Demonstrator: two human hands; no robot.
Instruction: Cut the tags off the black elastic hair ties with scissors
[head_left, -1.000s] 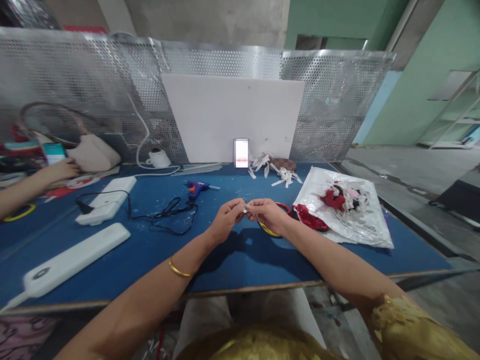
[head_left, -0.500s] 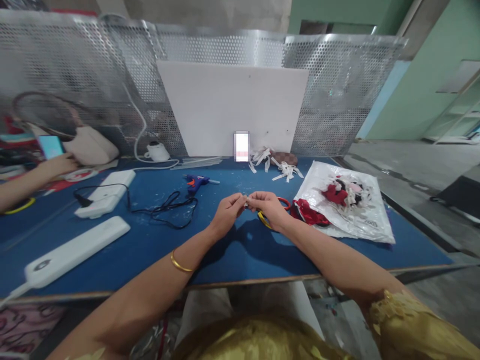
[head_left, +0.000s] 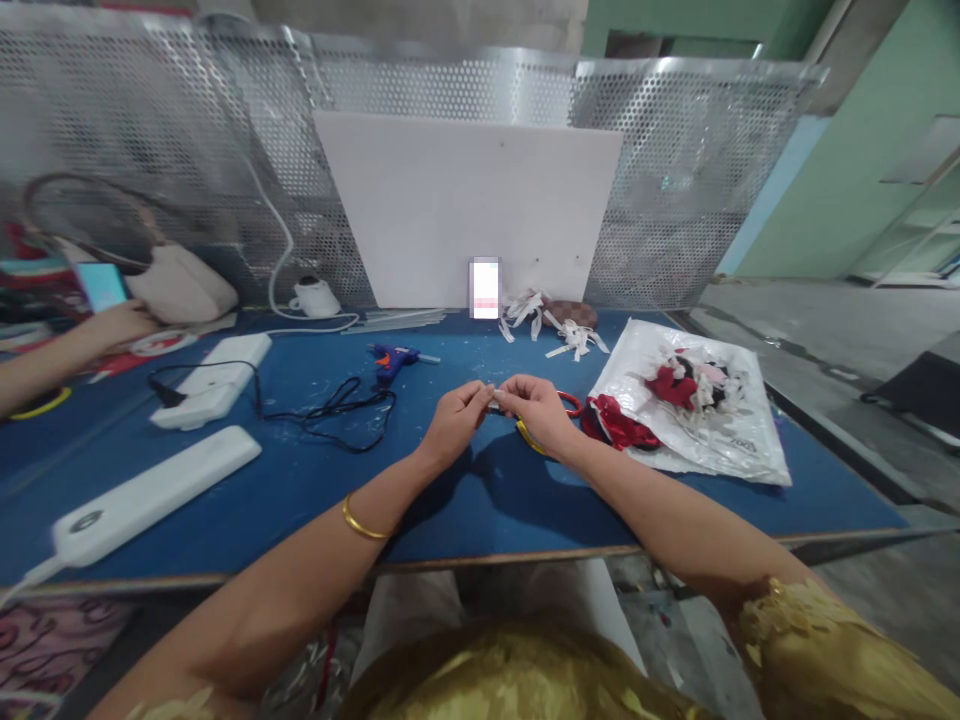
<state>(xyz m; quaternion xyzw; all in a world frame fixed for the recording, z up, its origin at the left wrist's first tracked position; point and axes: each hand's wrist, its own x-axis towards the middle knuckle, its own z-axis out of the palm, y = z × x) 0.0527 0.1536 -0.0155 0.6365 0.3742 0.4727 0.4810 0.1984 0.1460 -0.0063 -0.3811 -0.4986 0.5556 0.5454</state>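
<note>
Fingers of both hands pinched tog., tips nearly meeting on a small whitish bit, held over the counter near its mid; too small to tell what it is.

L to R: co-worker's hand far L, by lit phone & beige handbag; part of a yellow loop below that arm. Next, white power strip w/ black plug; long white device nearer front edge. White cup-like item at back, then pale sticks. Blue glue gun w/ orange trigger, black cord looped in front.

L hand, gold bangle on that arm. Second phone upright against white board, behind the hands. R hand partly hides red & yellow handles. Behind it, white strips by brown checked pouch. Red fabric just R, touching a white plastic bag w/ red, black & white pcs on top.
</note>
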